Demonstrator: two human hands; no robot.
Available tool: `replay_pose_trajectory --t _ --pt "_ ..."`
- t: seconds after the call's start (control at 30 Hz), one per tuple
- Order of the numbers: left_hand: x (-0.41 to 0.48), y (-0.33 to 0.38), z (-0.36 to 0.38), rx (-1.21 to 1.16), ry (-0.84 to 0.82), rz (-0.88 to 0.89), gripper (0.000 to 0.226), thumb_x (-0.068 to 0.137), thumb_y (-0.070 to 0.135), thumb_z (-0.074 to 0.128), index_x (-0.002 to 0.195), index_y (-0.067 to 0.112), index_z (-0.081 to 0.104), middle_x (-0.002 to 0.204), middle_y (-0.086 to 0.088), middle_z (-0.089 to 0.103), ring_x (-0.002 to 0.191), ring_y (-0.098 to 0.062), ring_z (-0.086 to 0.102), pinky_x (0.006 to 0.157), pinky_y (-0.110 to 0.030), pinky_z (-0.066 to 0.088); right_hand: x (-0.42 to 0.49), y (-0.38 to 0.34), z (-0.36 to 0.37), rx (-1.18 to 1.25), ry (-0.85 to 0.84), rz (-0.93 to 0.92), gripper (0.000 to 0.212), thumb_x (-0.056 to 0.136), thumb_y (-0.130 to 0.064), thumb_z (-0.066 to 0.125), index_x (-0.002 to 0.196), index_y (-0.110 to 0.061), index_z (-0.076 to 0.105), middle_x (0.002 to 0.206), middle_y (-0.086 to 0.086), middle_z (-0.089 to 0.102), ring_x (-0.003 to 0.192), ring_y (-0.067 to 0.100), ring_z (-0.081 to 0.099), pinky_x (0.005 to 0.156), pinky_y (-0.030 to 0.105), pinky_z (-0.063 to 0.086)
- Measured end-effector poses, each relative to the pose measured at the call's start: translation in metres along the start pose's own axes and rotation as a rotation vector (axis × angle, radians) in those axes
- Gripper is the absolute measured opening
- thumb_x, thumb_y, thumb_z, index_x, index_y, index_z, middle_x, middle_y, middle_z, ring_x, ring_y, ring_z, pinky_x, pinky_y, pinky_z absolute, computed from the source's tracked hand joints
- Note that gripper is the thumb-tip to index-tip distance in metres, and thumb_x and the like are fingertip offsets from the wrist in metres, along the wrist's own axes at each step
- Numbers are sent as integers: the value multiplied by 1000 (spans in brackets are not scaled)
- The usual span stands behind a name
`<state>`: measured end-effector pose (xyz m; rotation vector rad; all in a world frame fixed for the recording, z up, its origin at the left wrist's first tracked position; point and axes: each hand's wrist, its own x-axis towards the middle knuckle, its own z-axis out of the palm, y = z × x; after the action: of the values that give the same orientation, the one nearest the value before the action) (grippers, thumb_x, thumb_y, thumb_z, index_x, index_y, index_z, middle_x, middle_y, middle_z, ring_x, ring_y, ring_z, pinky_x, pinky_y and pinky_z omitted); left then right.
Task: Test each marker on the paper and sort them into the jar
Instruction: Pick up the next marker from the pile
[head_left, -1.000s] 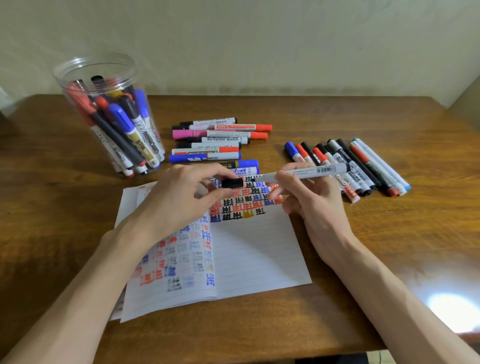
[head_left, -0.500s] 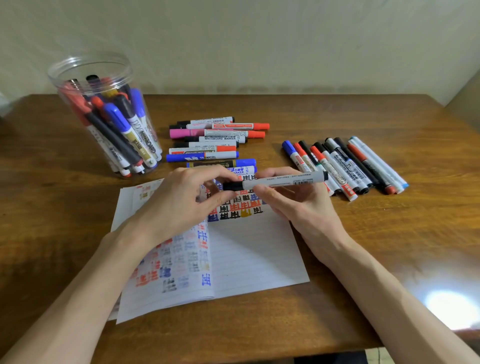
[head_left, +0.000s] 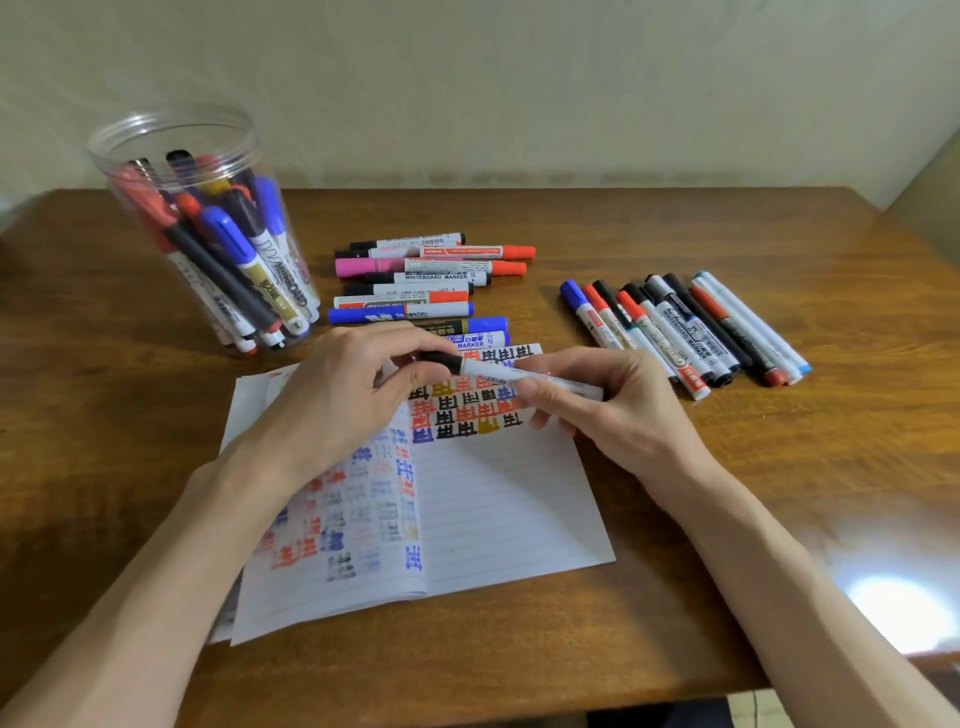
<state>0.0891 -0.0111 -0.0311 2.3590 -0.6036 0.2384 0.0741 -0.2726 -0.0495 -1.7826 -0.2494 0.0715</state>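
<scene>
Your L hand (head_left: 343, 384) pinches the black cap (head_left: 439, 359) of a white-barrelled marker (head_left: 488, 370). Your R hand (head_left: 613, 410) grips the barrel, fingers curled round it. The marker's held approx. level, just above the top of the paper (head_left: 498, 509), over rows of colour test marks. Beyond: a batch of markers (head_left: 415, 291) lying sideways at centre and another row (head_left: 685, 332) to the R. The clear jar (head_left: 208, 234) stands upright far L, part-filled w/ markers. All on a wooden table (head_left: 779, 493).

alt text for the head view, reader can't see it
A left hand pinches the black cap of a white marker gripped by the right hand, above paper covered in test marks. A jar of markers and two loose groups sit behind.
</scene>
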Motion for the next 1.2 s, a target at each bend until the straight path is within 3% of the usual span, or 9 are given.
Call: replay_pose_trajectory --t 0.13,0.3,0.4,0.57,0.73,0.9,1.03,1.13,1.2 --pt "1 -3 3 78 30 48 28 93 22 70 121 23 75 109 21 65 101 -5 68 83 -13 51 1 7 6 -151 28 -93 20 92 -22 79 111 -17 80 90 -9 80 70 6 72 60 16 55" --pt "1 0 7 65 55 56 28 94 20 68 120 21 76 105 19 67 101 -3 65 84 -21 55 3 10 7 -155 41 -113 21 94 -20 78 113 -12 80 96 -12 79 90 1 76 71 14 57" --pt "0 1 10 62 65 56 26 94 19 69 119 19 76 106 20 65 101 -1 64 84 -14 51 4 11 7 -172 52 -122 20 94 -21 78 113 -13 80 95 -14 78 92 1 76 74 15 57" --pt "-1 3 11 73 83 44 24 94 13 69 116 16 77 101 21 64 84 14 60 78 -3 47 5 12 10 -162 73 -115 21 94 -23 78 112 -13 81 98 -10 79 93 2 76 74 18 59" --pt "-1 4 14 74 67 13 23 96 14 68 117 18 76 105 17 67 86 3 63 77 -9 52 8 14 14 -182 87 -123 19 94 -25 79 110 -15 81 98 -8 80 90 2 76 74 19 60" --pt "4 3 3 20 51 -33 23 96 18 68 118 25 74 105 24 66 95 8 64 82 -18 55 14 8 14 -224 56 -161 20 96 -26 76 112 -14 78 101 -5 79 91 3 76 69 17 58" --pt "7 3 -9 -195 75 -129 15 99 22 64 113 26 68 107 20 69 106 2 65 86 -23 57 26 -9 17 -203 -3 -179 21 98 -34 72 111 -17 73 103 -8 78 92 4 77 68 24 63" --pt "12 11 -22 -425 198 -141 13 99 17 65 112 15 67 100 9 72 101 -5 68 86 -21 55 42 -24 25 -145 -2 -213 23 98 -35 72 115 -20 73 102 -10 79 92 3 77 71 23 63" --pt "17 16 -34 -488 295 -126 11 99 17 65 108 12 67 95 8 72 95 -5 69 82 -18 52 55 -34 34 -138 -36 -245 31 98 -35 73 124 -20 73 108 -7 80 97 2 76 82 27 63"
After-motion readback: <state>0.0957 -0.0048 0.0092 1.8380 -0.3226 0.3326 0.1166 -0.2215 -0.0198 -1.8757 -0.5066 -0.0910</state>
